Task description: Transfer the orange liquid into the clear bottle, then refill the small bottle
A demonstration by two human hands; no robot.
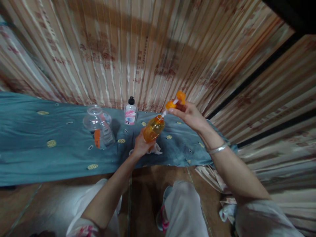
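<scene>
A person's left hand [142,144] wraps around the lower part of a translucent amber plastic bottle [153,129], tilted above a teal cloth printed with yellow motifs [24,141], while the right hand [192,116] pinches a glossy orange plastic dispenser top [181,97] at the open mouth, its white stem [164,113] perhaps just inside, though blur obscures the tip. At left stands a clear plastic jar with an orange label [97,126]; farther back, near the curtain [118,65], is a small clear bottle with a black cap [130,113].
</scene>
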